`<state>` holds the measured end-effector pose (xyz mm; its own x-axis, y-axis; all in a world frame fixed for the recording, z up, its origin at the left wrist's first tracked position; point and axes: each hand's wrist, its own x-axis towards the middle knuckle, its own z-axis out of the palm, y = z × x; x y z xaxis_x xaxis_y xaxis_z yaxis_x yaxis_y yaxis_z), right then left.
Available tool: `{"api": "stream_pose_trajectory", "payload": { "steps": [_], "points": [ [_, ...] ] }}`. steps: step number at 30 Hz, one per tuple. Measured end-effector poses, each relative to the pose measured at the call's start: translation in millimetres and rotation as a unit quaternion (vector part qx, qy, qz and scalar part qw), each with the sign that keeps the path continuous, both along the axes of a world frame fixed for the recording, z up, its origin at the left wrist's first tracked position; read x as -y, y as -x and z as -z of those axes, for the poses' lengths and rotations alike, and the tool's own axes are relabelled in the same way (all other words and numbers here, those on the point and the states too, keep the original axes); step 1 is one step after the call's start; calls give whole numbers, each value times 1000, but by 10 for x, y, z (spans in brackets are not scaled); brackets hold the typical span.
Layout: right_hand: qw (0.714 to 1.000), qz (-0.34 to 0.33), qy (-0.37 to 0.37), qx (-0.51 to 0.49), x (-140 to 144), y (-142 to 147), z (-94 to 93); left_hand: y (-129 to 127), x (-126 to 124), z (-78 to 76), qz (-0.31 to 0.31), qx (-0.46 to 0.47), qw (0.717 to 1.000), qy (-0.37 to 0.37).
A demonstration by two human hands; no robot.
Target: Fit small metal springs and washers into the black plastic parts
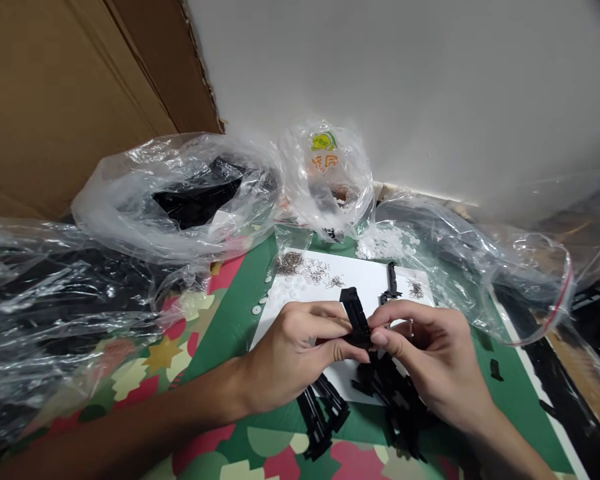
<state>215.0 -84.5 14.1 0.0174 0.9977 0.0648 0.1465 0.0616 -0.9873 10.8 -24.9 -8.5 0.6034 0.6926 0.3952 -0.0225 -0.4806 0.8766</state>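
Observation:
My left hand (295,350) and my right hand (430,353) meet over a white sheet (360,273) and both pinch one long black plastic clip piece (356,313), which sticks up and away between the fingertips. A small metal spring shows by my right fingers (411,327). Under my hands lie several more black plastic pieces (325,410), some on the sheet, some on the patterned mat. A pile of tiny metal springs (289,262) and several small white washers (290,288) rest on the far part of the sheet. Another black piece (391,280) lies beyond my right hand.
Clear plastic bags ring the work spot: one with black parts at the left (190,197), a small printed one at the back (325,180), one with white bits at the right (460,247). A cardboard box (80,87) stands behind left; a colourful mat (220,313) covers the table.

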Motion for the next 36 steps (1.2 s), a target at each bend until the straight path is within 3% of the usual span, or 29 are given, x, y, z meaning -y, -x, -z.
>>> {"api": "stream_pose_trajectory", "payload": {
  "steps": [12, 18, 26, 31, 36],
  "points": [
    [992, -36, 83, -85, -48, -36, -7, 3, -23, 15, 0, -7, 1000, 25],
    [994, -44, 65, -74, -36, -63, -14, -21, -21, -24, -17, -8, 1000, 21],
    [999, -13, 30, -30, -15, 21, -6, -4, -14, 6, -112, -55, 985, -115],
    [1000, -21, 17, -6, -26, 23, 25, 40, -28, 54, -91, -81, 970, -212],
    [999, -17, -8, 32, -20, 10, 34, 44, -51, 9, -81, -104, 963, -235]
  ]
}}
